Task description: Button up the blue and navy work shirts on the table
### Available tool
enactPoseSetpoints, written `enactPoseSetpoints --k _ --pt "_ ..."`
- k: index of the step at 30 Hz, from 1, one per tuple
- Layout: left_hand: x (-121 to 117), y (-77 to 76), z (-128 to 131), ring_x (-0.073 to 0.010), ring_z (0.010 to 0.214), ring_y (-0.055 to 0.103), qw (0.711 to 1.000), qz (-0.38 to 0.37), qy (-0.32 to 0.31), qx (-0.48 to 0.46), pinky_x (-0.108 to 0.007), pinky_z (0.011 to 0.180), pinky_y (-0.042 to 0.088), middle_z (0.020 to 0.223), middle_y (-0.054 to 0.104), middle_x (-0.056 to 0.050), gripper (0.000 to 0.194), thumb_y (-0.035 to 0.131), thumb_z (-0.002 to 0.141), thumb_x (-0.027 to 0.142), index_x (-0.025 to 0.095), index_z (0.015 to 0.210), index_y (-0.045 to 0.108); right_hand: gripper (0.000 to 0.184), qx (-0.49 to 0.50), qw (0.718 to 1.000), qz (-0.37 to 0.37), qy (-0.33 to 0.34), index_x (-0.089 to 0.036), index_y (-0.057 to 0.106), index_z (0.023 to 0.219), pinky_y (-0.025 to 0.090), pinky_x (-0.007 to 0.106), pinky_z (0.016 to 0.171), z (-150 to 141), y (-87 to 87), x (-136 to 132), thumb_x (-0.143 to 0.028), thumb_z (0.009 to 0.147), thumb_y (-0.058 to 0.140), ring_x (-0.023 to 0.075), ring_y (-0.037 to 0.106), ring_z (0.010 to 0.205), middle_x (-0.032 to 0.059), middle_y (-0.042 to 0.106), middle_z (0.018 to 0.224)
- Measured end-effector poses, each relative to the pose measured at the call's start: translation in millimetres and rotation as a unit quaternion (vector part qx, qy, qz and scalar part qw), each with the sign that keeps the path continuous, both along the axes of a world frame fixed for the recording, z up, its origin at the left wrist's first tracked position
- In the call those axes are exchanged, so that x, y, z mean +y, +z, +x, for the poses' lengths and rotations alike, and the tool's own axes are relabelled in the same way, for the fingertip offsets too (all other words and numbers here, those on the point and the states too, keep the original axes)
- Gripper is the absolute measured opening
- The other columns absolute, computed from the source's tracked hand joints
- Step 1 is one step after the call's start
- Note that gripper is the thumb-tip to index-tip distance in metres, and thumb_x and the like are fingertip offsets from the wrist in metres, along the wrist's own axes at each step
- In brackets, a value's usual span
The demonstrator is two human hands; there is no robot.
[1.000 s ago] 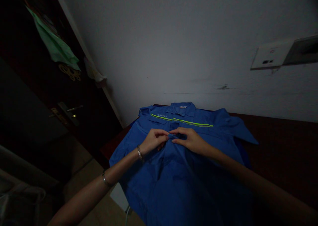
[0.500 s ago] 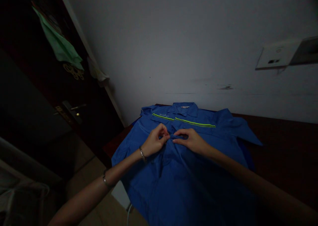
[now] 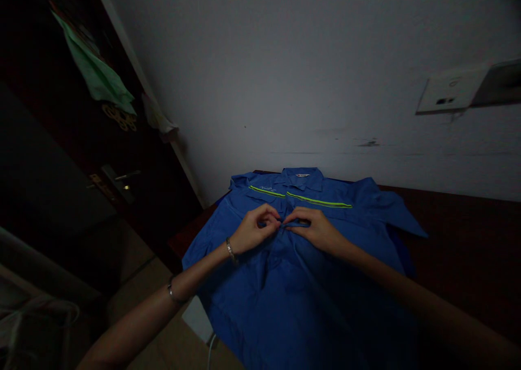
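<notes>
A blue work shirt [image 3: 260, 283] with yellow-green stripes across the chest lies spread face up, its collar toward the wall. My left hand [image 3: 256, 229] pinches the front edge of the shirt just below the stripes. Close beside it, my right hand [image 3: 315, 229] pinches the same front placket between thumb and fingers. The fingertips of both hands almost meet, and the cloth is slightly raised there. Any button between them is too small and dark to make out. Two bracelets circle my left arm.
The shirt rests on a dark reddish-brown table [image 3: 459, 240] against a white wall [image 3: 285, 77]. A socket plate [image 3: 451, 93] is on the wall at right. At left stands a dark door with a metal handle [image 3: 126, 176] and a hanging green cloth [image 3: 95, 69].
My right hand's fingertips have shifted slightly on the placket, closer to my left fingertips. The shirt stays in place.
</notes>
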State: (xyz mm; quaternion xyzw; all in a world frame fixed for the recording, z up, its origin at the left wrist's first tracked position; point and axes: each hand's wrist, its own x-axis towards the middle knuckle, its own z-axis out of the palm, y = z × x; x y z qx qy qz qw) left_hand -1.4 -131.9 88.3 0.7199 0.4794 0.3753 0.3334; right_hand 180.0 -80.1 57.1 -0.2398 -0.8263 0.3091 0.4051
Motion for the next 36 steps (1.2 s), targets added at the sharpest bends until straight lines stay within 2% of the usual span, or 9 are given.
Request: enactPoseSetpoints --k 5,10,13,16,23,28,31,34,36 --pt "-1.5 1.0 -12.6 -0.007 0.052 0.047 0.999 -0.025 -0.009 0.039 -0.018 0.051 0.036 0.064 0.056 0.0 0.02 0.054 0.076 0.033 0.014 0.083 0.053 0.012 -0.021 0.999 0.025 -0.023 -0.019 0.067 0.079 0.043 0.029 0.07 13.8 7.5 13.8 -0.016 0.071 0.059 0.0156 0.057 0.08 0.0025 0.064 0.083" --pt "-15.0 -3.0 -17.9 -0.0076 0.053 0.044 0.967 -0.002 -0.072 0.246 -0.018 0.051 0.031 0.057 0.049 0.003 0.03 0.059 0.071 0.043 0.015 0.064 0.052 0.016 -0.001 0.997 0.0 -0.078 -0.018 0.066 0.083 0.043 0.032 0.074 26.2 13.3 30.0 -0.025 0.07 0.061 0.018 0.058 0.082 0.0031 0.066 0.086" --pt "-13.8 -8.6 -20.1 -0.0089 0.056 0.045 0.926 0.047 -0.032 0.374 -0.019 0.052 0.029 0.061 0.051 0.002 0.021 0.06 0.071 0.036 0.016 0.067 0.052 0.019 -0.002 0.996 -0.022 -0.086 -0.019 0.066 0.084 0.043 0.033 0.078 32.0 16.3 37.4 -0.03 0.069 0.061 0.0191 0.059 0.085 0.0033 0.066 0.088" --pt "-4.1 -12.6 -22.2 -0.0101 0.061 0.048 0.916 0.057 0.02 0.398 -0.019 0.054 0.03 0.068 0.056 0.001 0.004 0.055 0.071 0.021 0.018 0.074 0.054 0.021 -0.012 0.997 -0.038 -0.066 -0.02 0.066 0.087 0.042 0.034 0.083 36.5 16.2 43.7 -0.032 0.072 0.058 0.0196 0.058 0.09 0.0033 0.066 0.092" --pt "5.7 -13.9 -10.5 -0.009 0.058 0.05 0.964 0.022 0.001 0.263 -0.018 0.055 0.036 0.067 0.058 0.001 0.023 0.055 0.07 0.024 0.015 0.091 0.06 0.027 -0.022 0.994 -0.079 -0.066 -0.02 0.065 0.093 0.044 0.034 0.082 40.4 14.4 47.6 -0.035 0.077 0.05 0.02 0.059 0.09 0.004 0.065 0.096" --pt "5.8 -20.3 -3.7 -0.0082 0.056 0.048 0.99 -0.025 0.007 0.138 -0.018 0.052 0.035 0.062 0.056 0.001 0.021 0.059 0.069 0.032 0.012 0.074 0.062 0.027 -0.055 0.995 -0.05 -0.065 -0.019 0.064 0.095 0.046 0.032 0.077 37.5 18.3 47.0 -0.035 0.079 0.048 0.0188 0.06 0.085 0.0038 0.066 0.095" --pt "5.2 -20.8 -4.3 -0.0058 0.043 0.041 0.992 -0.123 0.02 0.032 -0.017 0.043 0.03 0.05 0.049 0.004 0.021 0.06 0.068 0.033 0.012 0.071 0.059 0.027 -0.108 0.983 0.025 -0.144 -0.018 0.062 0.098 0.045 0.035 0.081 32.1 15.3 40.5 -0.029 0.081 0.044 0.0201 0.059 0.088 0.0055 0.065 0.096" --pt "1.4 -16.4 -6.5 -0.0039 0.031 0.031 0.973 -0.223 0.024 -0.054 -0.016 0.034 0.02 0.041 0.042 0.008 0.025 0.061 0.067 0.036 0.013 0.073 0.056 0.033 -0.19 0.937 0.169 -0.241 -0.016 0.056 0.11 0.043 0.041 0.081 24.8 12.8 23.4 -0.021 0.079 0.047 0.0258 0.055 0.095 0.0113 0.06 0.105" --pt "-1.6 -13.2 -8.3 -0.0032 0.029 0.029 0.966 -0.243 0.024 -0.09 -0.016 0.032 0.017 0.039 0.041 0.008 0.025 0.061 0.067 0.037 0.013 0.073 0.054 0.034 -0.209 0.915 0.251 -0.235 -0.015 0.055 0.111 0.043 0.042 0.081 19.1 14.3 8.7 -0.017 0.078 0.048 0.0273 0.051 0.099 0.0137 0.057 0.109"
